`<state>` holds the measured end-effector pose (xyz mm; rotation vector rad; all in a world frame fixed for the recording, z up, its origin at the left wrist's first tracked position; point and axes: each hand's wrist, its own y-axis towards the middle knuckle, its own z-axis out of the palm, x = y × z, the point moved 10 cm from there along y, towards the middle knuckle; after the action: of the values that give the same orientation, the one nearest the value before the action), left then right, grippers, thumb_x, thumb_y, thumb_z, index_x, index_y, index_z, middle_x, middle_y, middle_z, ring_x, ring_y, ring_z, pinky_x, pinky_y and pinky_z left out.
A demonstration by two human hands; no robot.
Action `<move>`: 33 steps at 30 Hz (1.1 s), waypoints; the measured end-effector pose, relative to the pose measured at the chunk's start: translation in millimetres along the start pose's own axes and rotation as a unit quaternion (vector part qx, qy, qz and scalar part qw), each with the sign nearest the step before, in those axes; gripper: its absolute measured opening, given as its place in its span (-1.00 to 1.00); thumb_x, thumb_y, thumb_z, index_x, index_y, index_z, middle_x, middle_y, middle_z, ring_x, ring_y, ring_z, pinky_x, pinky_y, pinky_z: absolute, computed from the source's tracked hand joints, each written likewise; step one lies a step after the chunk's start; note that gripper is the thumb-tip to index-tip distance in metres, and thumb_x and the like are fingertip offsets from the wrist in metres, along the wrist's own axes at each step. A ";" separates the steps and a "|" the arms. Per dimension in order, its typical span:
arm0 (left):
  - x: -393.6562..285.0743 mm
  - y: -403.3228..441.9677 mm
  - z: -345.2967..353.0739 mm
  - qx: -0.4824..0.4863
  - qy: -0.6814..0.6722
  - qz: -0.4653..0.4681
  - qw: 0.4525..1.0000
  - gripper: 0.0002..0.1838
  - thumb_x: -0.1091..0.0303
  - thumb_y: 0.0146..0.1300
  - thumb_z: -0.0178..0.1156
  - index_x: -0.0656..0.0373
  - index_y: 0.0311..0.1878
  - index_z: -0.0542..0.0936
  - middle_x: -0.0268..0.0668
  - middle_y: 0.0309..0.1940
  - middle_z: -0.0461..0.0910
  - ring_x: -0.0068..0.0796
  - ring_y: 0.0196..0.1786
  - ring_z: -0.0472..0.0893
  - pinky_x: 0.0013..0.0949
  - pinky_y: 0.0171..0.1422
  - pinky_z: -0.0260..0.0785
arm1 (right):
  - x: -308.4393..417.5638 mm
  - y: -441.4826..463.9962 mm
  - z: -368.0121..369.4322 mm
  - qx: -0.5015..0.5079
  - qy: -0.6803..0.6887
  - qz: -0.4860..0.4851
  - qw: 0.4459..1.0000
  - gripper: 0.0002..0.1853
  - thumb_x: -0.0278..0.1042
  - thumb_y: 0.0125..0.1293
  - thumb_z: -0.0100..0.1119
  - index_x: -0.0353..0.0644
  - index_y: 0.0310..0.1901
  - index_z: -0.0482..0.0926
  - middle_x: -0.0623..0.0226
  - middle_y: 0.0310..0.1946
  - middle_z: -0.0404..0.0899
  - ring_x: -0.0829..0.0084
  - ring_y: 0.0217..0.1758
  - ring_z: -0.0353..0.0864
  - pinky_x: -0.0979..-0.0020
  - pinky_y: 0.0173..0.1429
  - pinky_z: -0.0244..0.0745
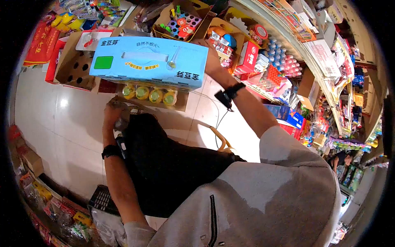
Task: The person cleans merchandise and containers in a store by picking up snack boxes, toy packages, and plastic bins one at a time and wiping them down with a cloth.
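Note:
A light blue cardboard box (150, 64) with a carry-handle slot, a green patch and Chinese lettering is in front of me. My right hand (210, 57) grips its right end, the fingers partly hidden at the upper corner. Directly below the box's near edge is a row of yellow tubs (156, 96) with pale green tops, in a brown cardboard tray (181, 102). My left hand (115, 113) is curled beside the tray's near left corner, above my dark-trousered knee. What its fingers hold is too dim to make out.
Left of the blue box is an open carton (78, 68) with round holes. Boxes of small toys (181, 24) and sweets line the far side. Packed shelves (325, 57) run along the right. A black crate (103, 199) stands at lower left, and a yellow curved tube (220, 138) near my leg.

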<state>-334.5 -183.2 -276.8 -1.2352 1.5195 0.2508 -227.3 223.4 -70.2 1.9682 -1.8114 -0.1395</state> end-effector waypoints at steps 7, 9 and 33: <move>-27.2 -11.0 -0.5 -0.021 0.086 0.051 0.995 -0.36 0.32 -0.09 0.36 0.26 0.16 0.56 -0.07 -0.18 0.68 -0.24 -0.13 0.67 -0.25 -0.04 0.51 | -9.9 5.7 28.0 0.235 0.159 0.116 0.952 -0.64 -0.13 0.26 0.12 -0.07 0.03 0.61 0.07 -0.05 0.62 0.04 0.02 0.56 0.15 0.08 0.51; -27.7 -10.3 0.1 -0.012 0.065 0.062 0.996 -0.36 0.31 -0.09 0.36 0.28 0.16 0.55 -0.06 -0.19 0.68 -0.24 -0.14 0.67 -0.26 -0.04 0.51 | -17.9 1.6 59.9 0.271 0.094 0.109 0.952 -0.63 -0.09 0.28 0.09 -0.04 0.04 0.61 0.08 -0.07 0.63 0.05 0.00 0.58 0.14 0.06 0.52; -22.1 8.1 9.2 0.063 0.039 0.020 0.997 -0.39 0.35 0.02 0.28 0.25 0.23 0.52 -0.14 -0.09 0.66 -0.39 -0.11 0.63 -0.34 -0.04 0.48 | -18.7 -74.0 62.7 0.206 0.018 0.153 0.966 -0.79 -0.35 0.16 0.13 -0.10 -0.16 0.63 0.04 -0.29 0.64 0.01 -0.18 0.64 0.05 -0.08 0.57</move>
<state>-338.8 -160.8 -265.7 -1.1273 1.6033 0.1327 -185.2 227.2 -159.5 1.8934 -2.2297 0.4000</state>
